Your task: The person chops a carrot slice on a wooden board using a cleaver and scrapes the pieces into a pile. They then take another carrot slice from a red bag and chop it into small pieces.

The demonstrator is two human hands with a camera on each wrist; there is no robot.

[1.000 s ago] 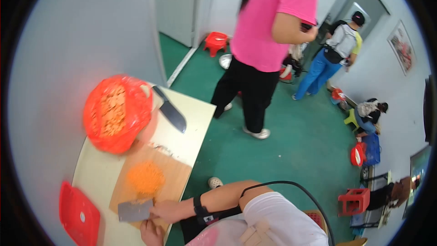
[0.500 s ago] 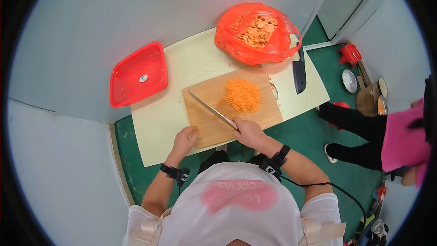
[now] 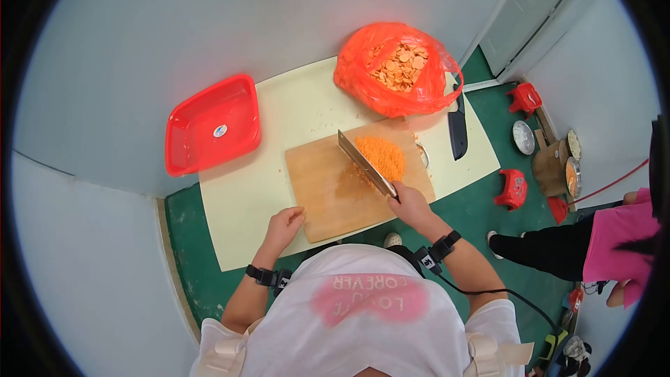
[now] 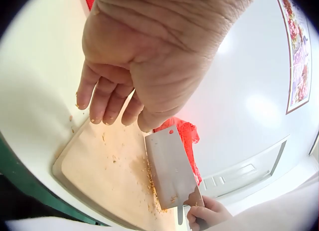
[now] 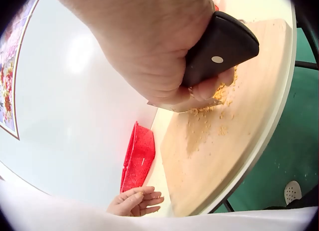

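My right hand (image 3: 413, 208) grips the black handle (image 5: 222, 49) of a cleaver (image 3: 366, 165). Its broad metal blade (image 4: 172, 166) stands on edge against the left side of a heap of finely chopped orange bits (image 3: 382, 156). Under the heap lies a wooden cutting board (image 3: 324, 202), with scattered crumbs on its surface. By the board's near left edge, my left hand (image 3: 283, 227) holds nothing, its fingers loosely bent. A few orange crumbs stick to those fingertips (image 4: 97, 120).
A red plastic basin (image 3: 209, 126) stands at the table's (image 3: 234, 227) left end. At the back, a red plastic bag (image 3: 356, 73) holds orange slices (image 3: 401, 66); another black knife (image 3: 457, 129) lies right of it. Stools and a person in pink (image 3: 621, 234) are off to the right.
The head view has swung round onto the board. My left hand has come away from beside the cleaver to the board's left edge. The cleaver has moved right, up against the heap.
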